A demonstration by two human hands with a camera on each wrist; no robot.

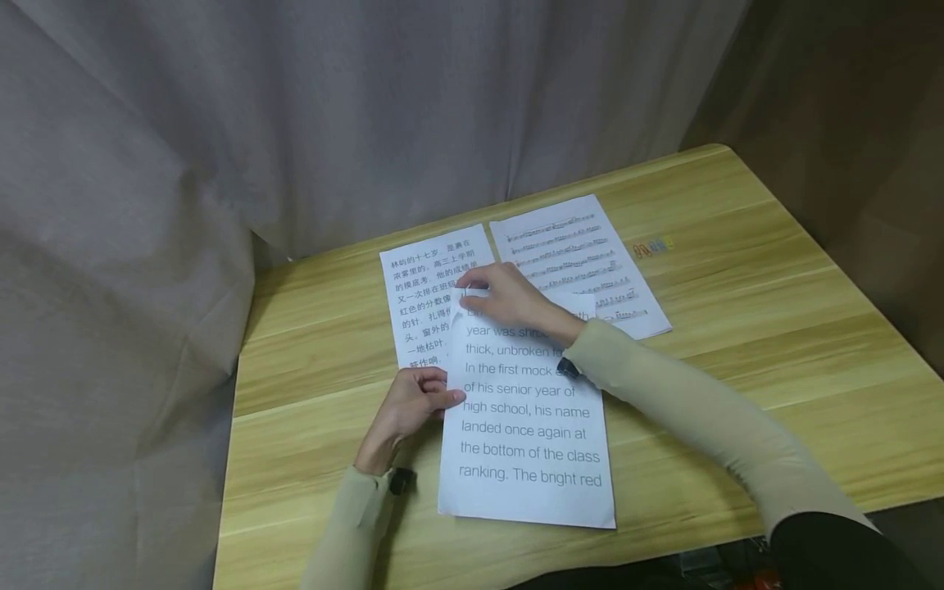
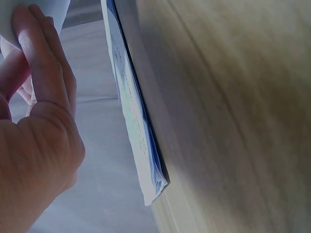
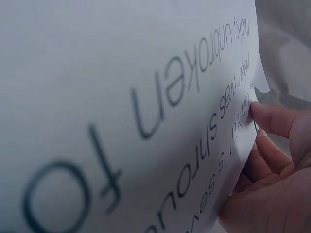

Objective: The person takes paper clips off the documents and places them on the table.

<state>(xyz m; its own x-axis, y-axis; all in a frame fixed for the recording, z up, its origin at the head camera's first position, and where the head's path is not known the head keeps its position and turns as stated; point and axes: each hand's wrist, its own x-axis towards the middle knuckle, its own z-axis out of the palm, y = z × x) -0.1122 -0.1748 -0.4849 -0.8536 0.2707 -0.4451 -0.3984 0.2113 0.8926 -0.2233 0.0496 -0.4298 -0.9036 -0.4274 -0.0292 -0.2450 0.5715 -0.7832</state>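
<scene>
A stack of white sheets with large English print (image 1: 527, 442) is tilted up over the table. My left hand (image 1: 416, 406) pinches its left edge, the thumb on the printed face and the fingers behind. At the top left corner, my right hand (image 1: 505, 295) pinches a thin green paper clip (image 3: 256, 125) against the paper's edge; the fingers hide most of the clip. Behind the stack lies a pile of sheets with Chinese print (image 1: 424, 287), partly covered. Beside it is a pile of sheet music (image 1: 560, 246), its near left part hidden by my right hand and the stack.
Several coloured paper clips (image 1: 652, 246) lie in a row right of the sheet music. The wooden table (image 1: 796, 393) ends at a grey curtain (image 1: 406, 106) at the back. Wood surface shows left and right of the papers.
</scene>
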